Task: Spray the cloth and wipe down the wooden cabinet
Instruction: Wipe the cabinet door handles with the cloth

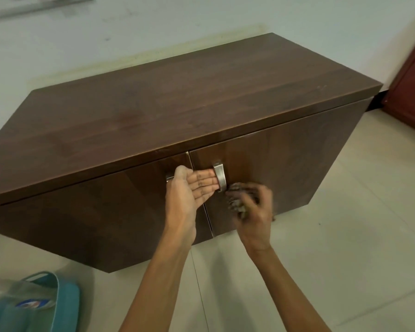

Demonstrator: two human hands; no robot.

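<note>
A low dark wooden cabinet (pixel 168 97) with two front doors stands on the floor against the wall. My left hand (pixel 189 190) reaches across the door gap, its fingertips hooked behind the metal handle (pixel 219 176) of the right door. The left door's handle (pixel 169 177) is mostly hidden by that hand. My right hand (pixel 254 212) is blurred and holds a dark crumpled cloth (pixel 238 195) pressed against the right door just below and right of the handle. No spray bottle is in view.
A teal-handled clear plastic bag (pixel 34 305) with something inside lies on the tiled floor (pixel 345 236) at the bottom left. A reddish wooden door frame (pixel 412 87) stands at the right edge. A pale wall rises behind the cabinet.
</note>
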